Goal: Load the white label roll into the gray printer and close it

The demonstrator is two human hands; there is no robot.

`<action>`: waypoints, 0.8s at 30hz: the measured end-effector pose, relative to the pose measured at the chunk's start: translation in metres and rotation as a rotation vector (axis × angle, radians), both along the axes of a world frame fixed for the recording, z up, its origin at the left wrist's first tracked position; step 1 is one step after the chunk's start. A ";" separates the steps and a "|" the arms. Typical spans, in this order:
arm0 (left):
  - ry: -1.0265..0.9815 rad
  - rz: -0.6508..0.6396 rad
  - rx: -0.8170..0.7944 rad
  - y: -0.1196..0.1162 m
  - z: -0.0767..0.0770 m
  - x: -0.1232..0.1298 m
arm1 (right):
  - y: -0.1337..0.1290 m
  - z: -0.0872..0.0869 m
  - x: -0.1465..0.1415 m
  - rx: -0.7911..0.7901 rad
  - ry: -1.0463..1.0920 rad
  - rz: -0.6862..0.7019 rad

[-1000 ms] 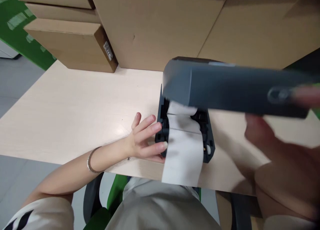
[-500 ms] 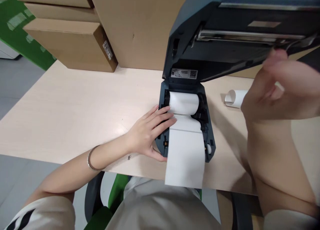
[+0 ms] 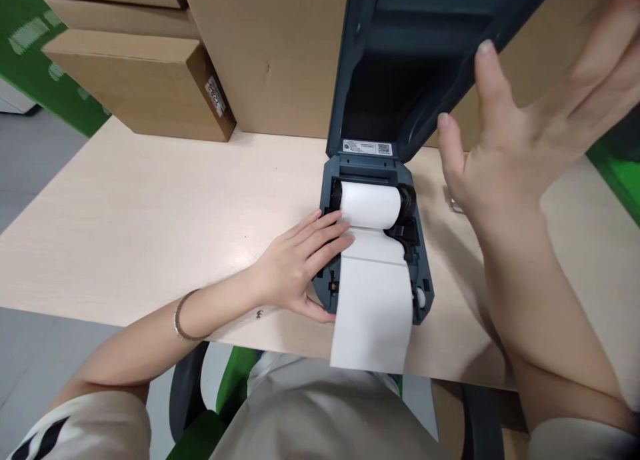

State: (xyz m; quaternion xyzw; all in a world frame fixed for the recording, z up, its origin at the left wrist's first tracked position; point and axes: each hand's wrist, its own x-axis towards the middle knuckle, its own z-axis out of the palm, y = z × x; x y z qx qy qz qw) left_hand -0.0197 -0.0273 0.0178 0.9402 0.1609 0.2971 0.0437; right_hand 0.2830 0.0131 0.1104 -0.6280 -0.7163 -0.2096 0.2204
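A dark label printer (image 3: 423, 267) stands on the table with its lid (image 3: 415, 40) raised. Inside it sits a white label roll (image 3: 371, 205), and a strip of labels (image 3: 374, 313) runs from it over the printer's front and past the table edge. My left hand (image 3: 300, 263) lies open along the printer's left side, its fingertips on the edge of the labels and its thumb near the front corner. At the lid's right edge is my right hand (image 3: 520, 133), fingers spread; its thumb and a fingertip are at or very near the rim.
Behind the printer stands a large cardboard panel (image 3: 280, 67). A flat cardboard box (image 3: 125, 87) is at the back left of the table (image 3: 150, 227). A small curl of paper (image 3: 455, 205) lies to the right, mostly hidden by my right hand.
The lid has swung further up and back. My right hand has gone from a closed grip at the lid to spread fingers beside its edge. My left hand has stayed in place.
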 end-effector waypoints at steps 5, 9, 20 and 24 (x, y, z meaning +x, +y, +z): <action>0.018 0.023 0.030 -0.001 0.001 -0.001 | -0.001 -0.010 -0.008 0.208 -0.169 -0.009; 0.041 0.131 0.077 -0.006 0.001 -0.002 | -0.004 -0.016 -0.023 0.116 -0.186 0.161; -0.042 0.271 0.255 -0.010 -0.004 0.002 | -0.015 -0.042 -0.050 -0.387 -0.047 0.602; -0.036 0.271 0.332 -0.009 -0.002 0.004 | -0.008 -0.047 -0.046 -0.432 -0.088 0.516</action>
